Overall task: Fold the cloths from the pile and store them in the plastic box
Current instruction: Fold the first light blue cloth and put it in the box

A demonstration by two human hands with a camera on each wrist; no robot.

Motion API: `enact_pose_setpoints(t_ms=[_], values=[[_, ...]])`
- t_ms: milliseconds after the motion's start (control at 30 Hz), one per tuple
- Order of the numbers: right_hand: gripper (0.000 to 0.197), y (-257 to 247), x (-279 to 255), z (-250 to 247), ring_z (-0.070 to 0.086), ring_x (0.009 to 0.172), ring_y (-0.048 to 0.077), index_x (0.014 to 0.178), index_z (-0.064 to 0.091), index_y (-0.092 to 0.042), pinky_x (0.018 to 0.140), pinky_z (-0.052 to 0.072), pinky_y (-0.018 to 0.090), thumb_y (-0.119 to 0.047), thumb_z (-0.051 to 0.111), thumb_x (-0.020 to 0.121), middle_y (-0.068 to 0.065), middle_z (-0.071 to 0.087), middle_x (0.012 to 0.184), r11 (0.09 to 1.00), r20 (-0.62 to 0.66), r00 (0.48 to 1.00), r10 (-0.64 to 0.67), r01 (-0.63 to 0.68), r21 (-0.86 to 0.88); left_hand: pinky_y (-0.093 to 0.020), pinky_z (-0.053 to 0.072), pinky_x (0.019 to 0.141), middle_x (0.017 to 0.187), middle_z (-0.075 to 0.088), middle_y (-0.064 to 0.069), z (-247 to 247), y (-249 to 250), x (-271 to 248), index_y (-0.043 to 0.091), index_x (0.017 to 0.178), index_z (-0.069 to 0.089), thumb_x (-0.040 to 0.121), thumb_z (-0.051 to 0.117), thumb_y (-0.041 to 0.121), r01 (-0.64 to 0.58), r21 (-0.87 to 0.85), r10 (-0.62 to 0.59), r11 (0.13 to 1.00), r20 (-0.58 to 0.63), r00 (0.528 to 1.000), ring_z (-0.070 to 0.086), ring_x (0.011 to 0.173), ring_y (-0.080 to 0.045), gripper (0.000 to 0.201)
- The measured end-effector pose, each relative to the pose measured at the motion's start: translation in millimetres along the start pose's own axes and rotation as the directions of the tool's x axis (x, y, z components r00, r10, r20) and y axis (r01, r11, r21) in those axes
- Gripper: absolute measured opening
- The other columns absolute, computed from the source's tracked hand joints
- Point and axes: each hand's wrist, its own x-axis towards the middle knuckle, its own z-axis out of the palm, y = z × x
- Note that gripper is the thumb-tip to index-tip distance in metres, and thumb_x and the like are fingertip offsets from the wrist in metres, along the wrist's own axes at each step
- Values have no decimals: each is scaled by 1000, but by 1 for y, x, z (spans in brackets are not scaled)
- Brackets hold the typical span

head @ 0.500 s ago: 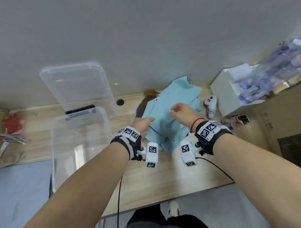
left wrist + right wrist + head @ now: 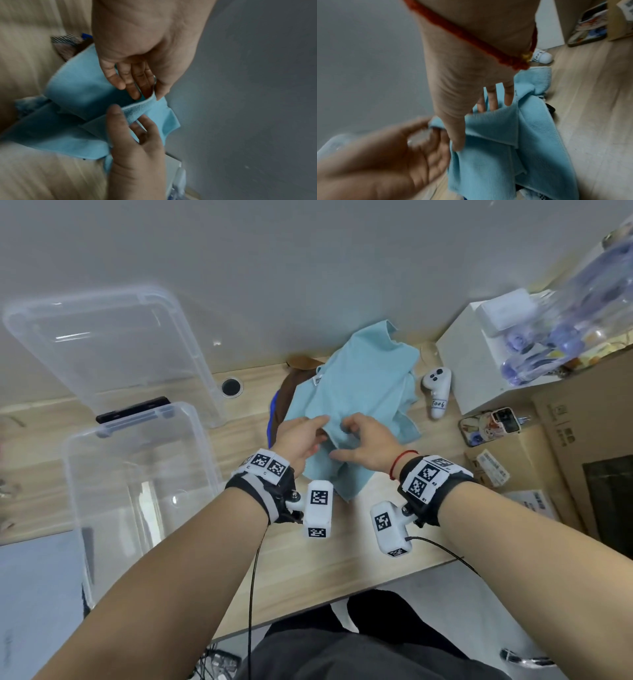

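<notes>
A person's left hand [image 2: 301, 436] and right hand [image 2: 366, 440] are both pinching an edge of the light-blue cloth [image 2: 359, 402] atop the pile at the tabletop's [image 2: 342, 559] 12 o'clock; the clear plastic box [image 2: 137, 491] is sitting open at 9 o'clock. A white controller [image 2: 436, 390] at 2 o'clock is carrying a handwritten label, too small to read.

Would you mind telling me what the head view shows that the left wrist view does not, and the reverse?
Head only: the clear plastic box, its lid leaning on the wall, and the white controller. Left wrist only: the left hand pinching the hem of the light blue cloth from below. Both: the right hand on that cloth, over the pale wooden table.
</notes>
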Motion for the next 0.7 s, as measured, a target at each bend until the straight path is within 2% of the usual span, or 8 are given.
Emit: enact_pose_setpoints(t_ms=[100, 200, 300, 433, 500, 567, 633, 700], values=[[63, -9, -5, -6, 52, 94, 17, 118, 50, -17, 78, 43, 31, -48, 77, 70, -4, 52, 101, 991, -90, 994, -59, 48, -123, -25, 47, 71, 78, 67, -2, 14, 26, -23, 17, 80, 57, 87, 70, 17, -69, -70, 76, 995, 103, 992, 65, 73, -12, 14], [13, -24, -13, -25, 57, 81, 31, 78, 45, -24, 65, 38, 32, -24, 59, 81, -1, 54, 74, 992, -302, 948, -105, 79, -97, -25, 47, 71, 76, 66, 0, 23, 51, -51, 19, 78, 57, 85, 71, 16, -174, -99, 186, 980, 123, 975, 64, 72, -11, 16], [17, -37, -28, -58, 53, 74, 34, 66, 37, -19, 61, 40, 38, -16, 46, 79, 2, 49, 64, 987, -423, 893, -155, 158, -27, -28, 48, 79, 72, 62, 5, 27, 67, -78, 21, 74, 60, 81, 74, 18, -313, -75, 316, 947, 32, 948, 58, 75, -10, 16], [13, -51, -52, -95, 43, 66, 23, 62, 36, -19, 61, 30, 38, -22, 37, 75, -2, 43, 61, 937, -437, 868, -236, 323, 135, -26, 47, 75, 76, 68, 0, 31, 73, -115, 16, 73, 68, 80, 75, 22, -468, -53, 467, 882, -23, 884, 60, 73, -14, 11], [12, -50, -82, -113, 37, 62, 14, 64, 39, -15, 61, 29, 36, -22, 41, 74, -3, 38, 62, 875, -418, 864, -282, 410, 259, -35, 51, 84, 89, 71, -8, 43, 67, -146, 15, 78, 73, 80, 74, 26, -571, -50, 571, 820, -14, 821, 64, 83, -20, 11], [21, -52, -103, -125, 39, 62, 12, 73, 47, -6, 61, 33, 34, -28, 50, 74, -2, 43, 66, 844, -370, 874, -315, 436, 312, -38, 46, 101, 125, 60, -12, 51, 63, -161, 21, 101, 75, 79, 71, 25, -640, 41, 640, 768, 3, 768, 59, 113, -20, 23], [35, -52, -128, -133, 49, 67, 13, 87, 55, -5, 65, 42, 38, -36, 60, 72, 1, 53, 73, 824, -323, 871, -370, 468, 320, -31, 36, 107, 151, 31, -5, 56, 51, -171, 33, 129, 60, 77, 62, 8, -663, 242, 678, 709, 25, 734, 35, 138, -17, 57], [38, -47, -157, -140, 53, 70, 13, 94, 58, -6, 68, 45, 36, -37, 68, 75, 2, 57, 78, 781, -265, 859, -437, 509, 363, -38, 30, 113, 155, 23, -3, 59, 31, -180, 47, 137, 43, 68, 58, 6, -663, 496, 733, 561, 74, 676, 23, 144, -23, 82]])
